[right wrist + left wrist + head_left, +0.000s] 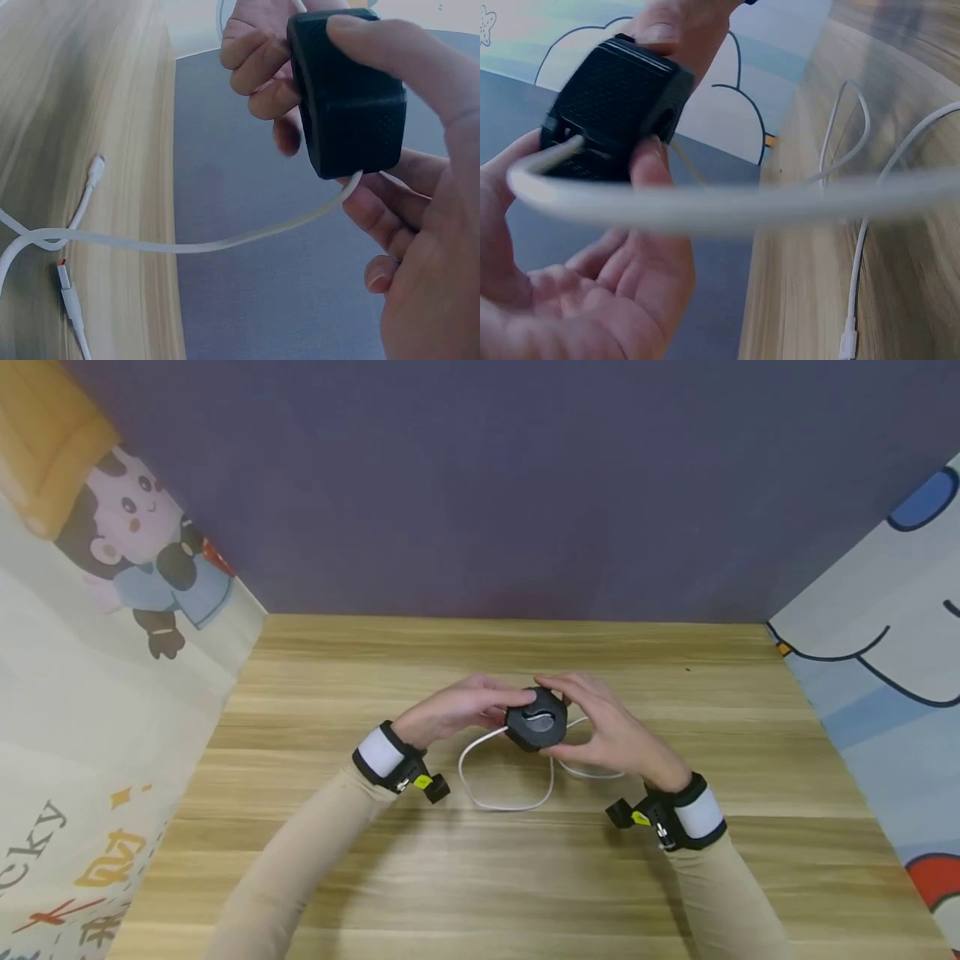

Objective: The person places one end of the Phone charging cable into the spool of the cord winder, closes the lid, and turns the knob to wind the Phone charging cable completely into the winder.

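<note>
A black, many-sided cable winder (529, 737) is held above the wooden table between both hands, its top face showing a curved slot with a pale strand inside. My left hand (467, 706) grips it from the left, thumb on the top face. On the other side my right hand (618, 737) pinches its edge between thumb and fingers. A white cable (504, 810) comes out of both sides of the winder and loops down below it. In the right wrist view, a USB plug (69, 296) and a smaller plug (96, 172) lie on the wood.
The wooden table (480, 885) meets a dark blue-grey wall (480, 485) at the back. Cartoon-printed walls (75, 693) stand on both sides. Each wrist wears a black and white strap (381, 752) with a small camera mount.
</note>
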Demonstrator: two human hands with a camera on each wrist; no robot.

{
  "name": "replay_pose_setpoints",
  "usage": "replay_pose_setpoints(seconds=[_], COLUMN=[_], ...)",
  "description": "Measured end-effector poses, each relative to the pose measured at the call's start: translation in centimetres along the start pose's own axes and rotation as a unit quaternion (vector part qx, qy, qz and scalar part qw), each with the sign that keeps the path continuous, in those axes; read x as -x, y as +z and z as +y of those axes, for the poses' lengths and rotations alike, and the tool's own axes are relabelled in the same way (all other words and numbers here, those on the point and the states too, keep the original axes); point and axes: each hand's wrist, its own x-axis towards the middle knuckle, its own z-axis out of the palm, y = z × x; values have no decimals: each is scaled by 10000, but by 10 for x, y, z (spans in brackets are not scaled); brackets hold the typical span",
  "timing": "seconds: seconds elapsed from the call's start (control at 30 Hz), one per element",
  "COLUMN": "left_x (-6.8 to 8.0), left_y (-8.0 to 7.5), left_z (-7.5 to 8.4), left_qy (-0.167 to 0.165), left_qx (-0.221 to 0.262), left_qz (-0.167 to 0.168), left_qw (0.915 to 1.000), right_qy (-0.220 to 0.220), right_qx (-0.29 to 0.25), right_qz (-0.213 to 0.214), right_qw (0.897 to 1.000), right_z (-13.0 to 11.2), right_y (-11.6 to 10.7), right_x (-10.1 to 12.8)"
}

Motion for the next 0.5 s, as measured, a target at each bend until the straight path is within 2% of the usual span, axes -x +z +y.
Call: replay_pose_setpoints(seconds=[0.1,0.27,0.5], left_x=[-1,-1,0], left_y=[2,3,6], left_z=[-1,-4,-8], left_qy=[-9,56,309], left_qx=[228,738,1000], left_qz=[-68,62,367], left_qw=[9997,9972,9938], right_qy=[89,268,478], right_qx=[-68,-388,-1058], right_qz=[6,263,1113], right_qw=[9999,9985,9870], right_z=[1,3,2], right_y=[0,8,36], right_x=[1,3,1])
